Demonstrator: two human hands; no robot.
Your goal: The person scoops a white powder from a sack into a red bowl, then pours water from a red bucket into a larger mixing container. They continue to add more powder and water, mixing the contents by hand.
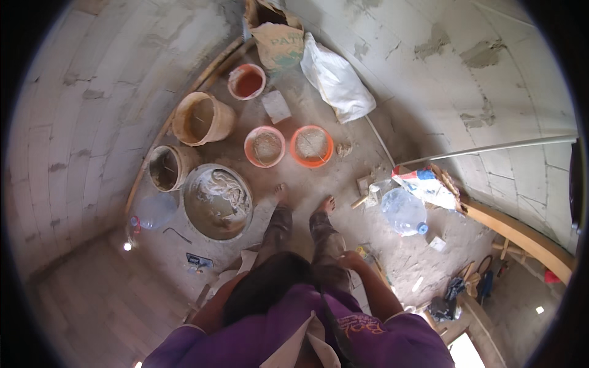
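Note:
My right hand [351, 260] rests beside my right thigh, apparently against the trouser leg; its fingers are too small and shaded to make out. Only my left forearm [215, 302] shows; the hand is hidden behind a dark shape over my lap. My bare feet stand on the dusty floor. Left of them is a wide round basin [248, 184] holding murky water and a whitish, bunched-up wet mass [224, 191]. In front of my feet stand a pink bucket [248, 152] and an orange bucket [331, 150], both containing greyish material.
Two mortar-stained buckets [224, 122] [184, 162] and a reddish bucket [262, 72] line the left wall. A paper sack [279, 46] and white sack [337, 80] lie at the back. Large clear bottles [404, 211] [156, 210] lie on both sides. A wooden beam [521, 236] sits right.

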